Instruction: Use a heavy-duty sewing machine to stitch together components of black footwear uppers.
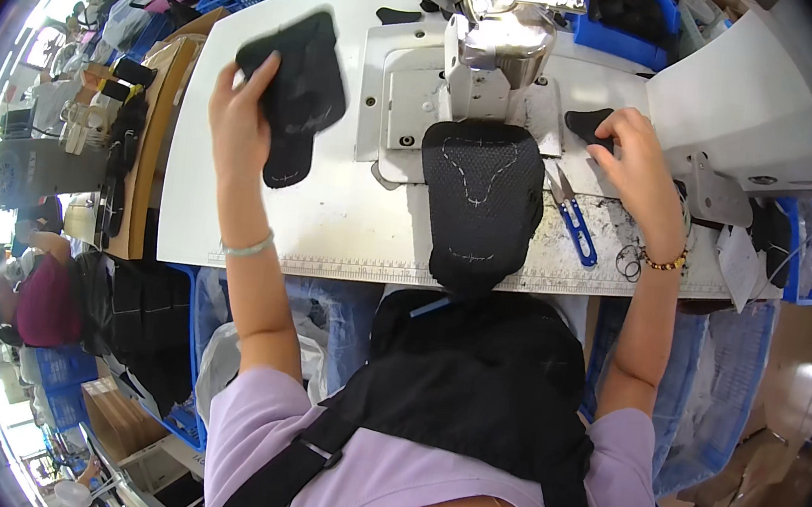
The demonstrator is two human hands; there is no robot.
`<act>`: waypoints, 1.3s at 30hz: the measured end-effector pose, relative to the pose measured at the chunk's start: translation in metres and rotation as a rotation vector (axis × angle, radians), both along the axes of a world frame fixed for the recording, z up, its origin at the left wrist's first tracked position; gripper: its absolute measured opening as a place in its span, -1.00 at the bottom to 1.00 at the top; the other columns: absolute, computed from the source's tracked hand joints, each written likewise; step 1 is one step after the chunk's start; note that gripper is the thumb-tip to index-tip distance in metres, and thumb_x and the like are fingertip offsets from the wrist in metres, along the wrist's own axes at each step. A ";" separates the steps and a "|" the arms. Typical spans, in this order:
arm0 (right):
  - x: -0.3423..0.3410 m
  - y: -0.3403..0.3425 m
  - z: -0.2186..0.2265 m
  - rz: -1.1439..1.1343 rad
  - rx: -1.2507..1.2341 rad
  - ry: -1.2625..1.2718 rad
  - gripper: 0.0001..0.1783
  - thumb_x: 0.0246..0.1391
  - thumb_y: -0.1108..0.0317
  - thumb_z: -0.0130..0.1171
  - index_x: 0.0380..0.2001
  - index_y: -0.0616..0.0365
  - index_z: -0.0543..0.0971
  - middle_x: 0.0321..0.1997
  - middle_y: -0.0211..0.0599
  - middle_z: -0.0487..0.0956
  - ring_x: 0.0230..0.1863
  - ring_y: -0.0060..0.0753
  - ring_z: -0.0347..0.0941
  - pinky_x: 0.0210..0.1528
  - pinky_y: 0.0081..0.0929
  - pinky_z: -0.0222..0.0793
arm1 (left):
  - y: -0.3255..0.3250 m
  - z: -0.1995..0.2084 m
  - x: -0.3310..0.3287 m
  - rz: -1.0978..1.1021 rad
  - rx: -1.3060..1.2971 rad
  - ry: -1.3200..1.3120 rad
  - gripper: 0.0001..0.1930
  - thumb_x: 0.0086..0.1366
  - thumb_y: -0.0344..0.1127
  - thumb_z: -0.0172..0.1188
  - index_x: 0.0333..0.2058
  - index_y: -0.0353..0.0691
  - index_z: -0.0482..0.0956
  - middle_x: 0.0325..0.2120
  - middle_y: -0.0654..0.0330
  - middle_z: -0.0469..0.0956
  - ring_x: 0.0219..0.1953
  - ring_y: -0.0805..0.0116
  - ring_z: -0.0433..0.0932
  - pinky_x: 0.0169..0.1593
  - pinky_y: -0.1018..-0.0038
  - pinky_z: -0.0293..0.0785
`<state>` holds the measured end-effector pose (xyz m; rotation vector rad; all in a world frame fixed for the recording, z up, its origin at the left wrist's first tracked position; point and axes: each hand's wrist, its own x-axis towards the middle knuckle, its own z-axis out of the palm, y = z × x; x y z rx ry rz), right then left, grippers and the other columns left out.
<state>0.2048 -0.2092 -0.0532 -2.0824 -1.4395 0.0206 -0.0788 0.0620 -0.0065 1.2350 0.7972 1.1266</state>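
My left hand (243, 130) grips a flat black fabric piece (309, 67), slightly blurred, above the left part of the table; a narrower dark end with a white mark (288, 162) hangs below it. On the right, my right hand (638, 165) pinches a small black fabric piece (586, 124) that lies by the machine bed. Between my hands, a black mesh fabric piece (482, 187) with white stitch-like outlines lies in front of the sewing machine head (493, 58), its lower end reaching the table's front edge. Blue-handled thread snips (573, 218) rest beside it, blades apart.
A ruler strip (354, 271) runs along the front edge of the white table (202, 200). The machine's white arm (773, 105) rises at the right. Another small black piece (398, 16) lies at the back. Blue crates (726, 390) flank my lap; people sit at far left.
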 end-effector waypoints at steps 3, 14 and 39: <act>0.000 0.004 -0.002 -0.023 -0.005 0.006 -0.87 -0.06 0.45 0.14 -0.42 0.30 0.46 -0.35 -0.15 0.44 -0.18 -0.09 0.38 -0.09 -0.31 0.31 | 0.019 -0.040 -0.050 0.107 0.121 0.585 -0.53 0.14 -0.31 0.29 -0.03 -0.42 0.38 -0.34 0.03 0.57 -0.38 0.25 0.57 -0.34 0.49 0.52; -0.107 0.026 0.018 -0.068 0.350 -0.100 -0.83 -0.12 0.56 0.13 -0.44 0.22 0.35 -0.42 -0.16 0.33 -0.40 -0.09 0.37 -0.39 -0.26 0.36 | -0.088 -0.042 0.031 -0.486 0.846 0.682 -0.53 0.12 -0.21 0.31 -0.03 -0.33 0.49 -0.13 0.02 0.42 -0.14 0.22 0.43 -0.14 0.43 0.42; -0.122 0.030 0.012 0.141 0.830 0.799 -0.62 0.01 0.57 0.24 -0.14 0.22 0.31 -0.24 -0.29 0.39 -0.40 -0.67 0.40 -0.42 -0.70 0.49 | -0.142 -0.002 0.066 -0.544 -0.205 -0.294 -0.83 0.22 -0.43 0.22 -0.21 -0.34 0.54 -0.33 0.21 0.60 -0.34 0.54 0.54 -0.27 0.57 0.52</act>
